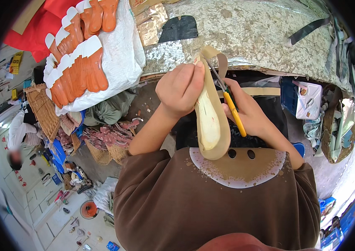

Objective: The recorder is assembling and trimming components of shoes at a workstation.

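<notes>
My left hand [181, 87] is closed on the toe end of a shoe insole [209, 123], its thumb pressed on top. The insole is pale cream, with a beige band standing around its edge and its heel toward my chest. A loose beige strip [220, 58] curls over from the toe end. In my right hand [246, 109] is a pair of scissors [233, 109] with yellow and dark green handles. Their metal blades lie beside the band near the toe, close to the strip. My right fingers are partly hidden behind the handles.
A worn workbench [244, 33] curves across the far side, with a black piece [179, 28] on it. Orange-brown insoles [77, 73] with white ends lie on a white sack [123, 54] at left. At right stands a white plastic box [308, 100]. Maroon pieces [108, 136] fill baskets below left.
</notes>
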Available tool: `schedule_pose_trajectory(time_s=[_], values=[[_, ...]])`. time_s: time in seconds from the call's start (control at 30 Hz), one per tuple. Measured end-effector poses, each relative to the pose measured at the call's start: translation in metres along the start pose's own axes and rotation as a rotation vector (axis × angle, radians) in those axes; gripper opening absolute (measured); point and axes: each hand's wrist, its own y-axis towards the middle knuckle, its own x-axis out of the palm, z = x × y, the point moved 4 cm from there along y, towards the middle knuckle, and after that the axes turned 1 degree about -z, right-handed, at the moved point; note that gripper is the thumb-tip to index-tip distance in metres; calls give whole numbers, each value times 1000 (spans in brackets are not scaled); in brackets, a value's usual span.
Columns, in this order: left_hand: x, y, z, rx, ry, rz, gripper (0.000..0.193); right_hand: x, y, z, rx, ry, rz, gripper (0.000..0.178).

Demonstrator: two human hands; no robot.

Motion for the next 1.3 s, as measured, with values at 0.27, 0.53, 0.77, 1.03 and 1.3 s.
schedule_pose_trajectory(time_s=[0.27,0.53,0.77,1.03,1.3], values=[[-3,-3,12,170,15,-134,28,1,0,7,25,-36,-7,64],[-25,0,-31,-307,-426,-155,15,-52,8,19,26,113,-129,53],[-15,-7,-34,-1112,-997,93,17,-185,23,-7,-345,-836,598,42],[15,11,-27,-1250,-1087,43,24,-66,17,-32,-570,-342,230,24],[30,21,-14,-1104,-1055,-148,22,-67,38,-32,-521,-206,133,25]])
